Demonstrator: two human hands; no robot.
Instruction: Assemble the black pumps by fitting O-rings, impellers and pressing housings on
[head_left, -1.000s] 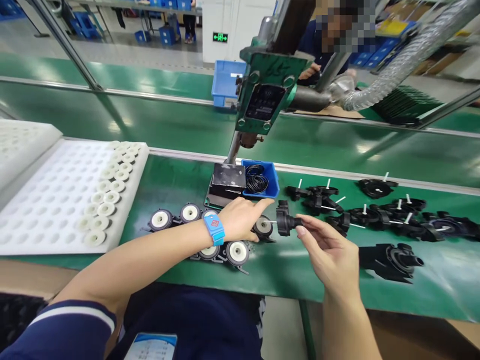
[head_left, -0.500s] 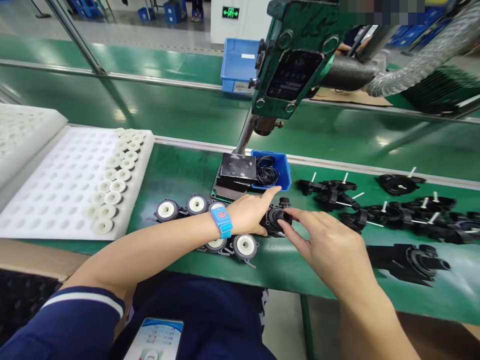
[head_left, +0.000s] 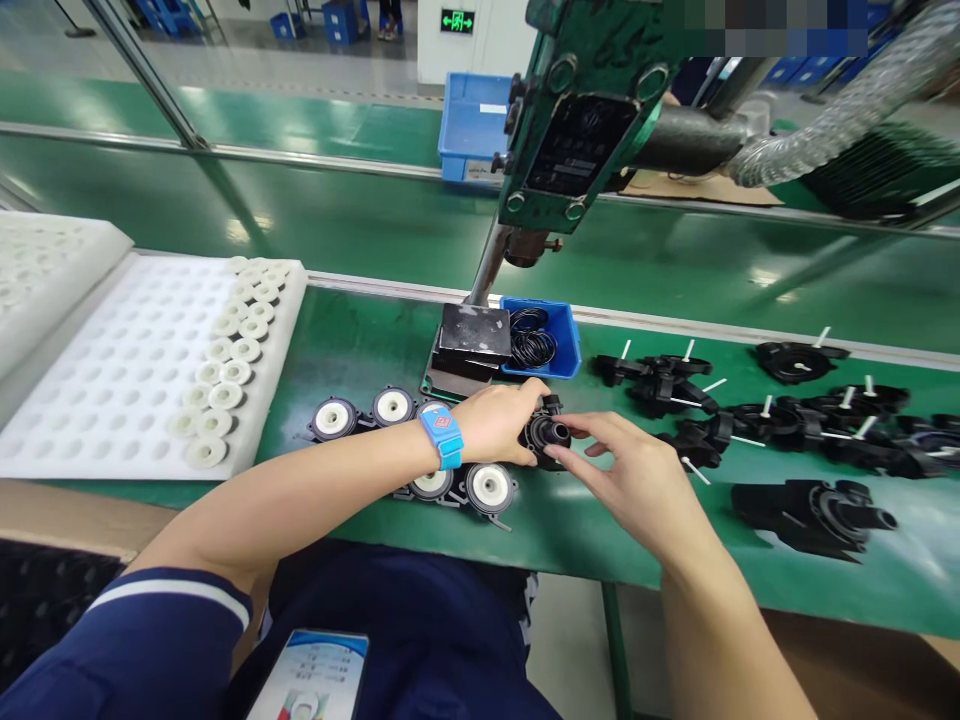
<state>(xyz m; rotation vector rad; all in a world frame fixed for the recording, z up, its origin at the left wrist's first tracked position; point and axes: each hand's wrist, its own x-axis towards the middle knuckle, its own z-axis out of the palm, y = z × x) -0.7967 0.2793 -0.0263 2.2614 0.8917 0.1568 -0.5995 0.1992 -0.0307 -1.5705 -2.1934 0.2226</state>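
Observation:
A black plastic pump housing (head_left: 546,432) with a round pipe stub is between my two hands above the green bench. My left hand (head_left: 499,422), with a blue strap on the wrist, grips its left side. The thumb and fingers of my right hand (head_left: 626,470) close around the stub side from the right. Beside and partly under my left forearm lie several round black parts with white ring centres (head_left: 490,488). Just behind my hands, a small blue bin (head_left: 566,345) holds black rubber rings (head_left: 532,348).
A green press (head_left: 577,150) overhangs the bench, its black block (head_left: 474,335) below. White foam trays (head_left: 90,370) with white rings (head_left: 225,395) stand left. Several black parts with white pins (head_left: 675,385) lie right, near a larger black housing (head_left: 817,515). A blue crate (head_left: 472,125) sits behind.
The pump housing has shifted slightly left and tilted, its stub now facing me more. My left thumb has folded in from its stretched position. My right hand has moved a little left with the housing.

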